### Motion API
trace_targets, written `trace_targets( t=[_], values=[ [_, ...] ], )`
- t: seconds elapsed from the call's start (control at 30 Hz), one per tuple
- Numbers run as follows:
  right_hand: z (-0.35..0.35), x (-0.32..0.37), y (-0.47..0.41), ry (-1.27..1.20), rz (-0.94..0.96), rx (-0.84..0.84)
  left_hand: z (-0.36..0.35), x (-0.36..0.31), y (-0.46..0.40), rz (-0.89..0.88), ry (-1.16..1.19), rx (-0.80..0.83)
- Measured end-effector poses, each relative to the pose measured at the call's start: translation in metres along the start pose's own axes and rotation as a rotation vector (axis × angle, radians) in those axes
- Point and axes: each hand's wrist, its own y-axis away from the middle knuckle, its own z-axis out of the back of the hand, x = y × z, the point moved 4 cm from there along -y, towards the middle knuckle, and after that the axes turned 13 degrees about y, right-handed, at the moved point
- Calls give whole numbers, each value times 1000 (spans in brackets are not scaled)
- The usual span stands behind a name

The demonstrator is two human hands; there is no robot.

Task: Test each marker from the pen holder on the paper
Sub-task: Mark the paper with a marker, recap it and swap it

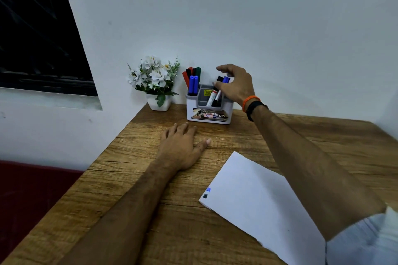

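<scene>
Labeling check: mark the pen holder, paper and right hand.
pen holder (207, 115): head view, front wall with label.
paper (258, 200): head view, bare middle of sheet.
right hand (237, 86): head view, back of hand.

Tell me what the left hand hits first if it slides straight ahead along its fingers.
Probably the pen holder: the left hand lies flat on the table, fingers pointing at the holder's lower front left, with bare wood between. It might just skim the left corner; depth is unclear.

right hand (235, 85) over pen holder (207, 112) at 2 markers (217, 92) | left hand (183, 146) flat on table (133, 189)
</scene>
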Motion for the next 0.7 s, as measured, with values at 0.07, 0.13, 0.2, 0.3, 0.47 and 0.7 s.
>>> trace_targets(
  t=[0.07,0.13,0.2,0.3,0.47,0.7],
  values=[
    [2,8,3,63,111,-113,0,0,0,3,-2,5],
    [0,16,6,39,188,-133,0,-1,1,3,-1,2],
    [-7,24,10,-4,195,-72,1,-1,1,3,3,-4],
    [-20,32,12,35,164,12,1,-2,1,7,4,2],
    [-30,36,12,40,57,69,1,-1,2,-2,17,-6],
    [3,42,4,-301,-66,-176,1,-1,1,-7,28,-2]
  ],
)
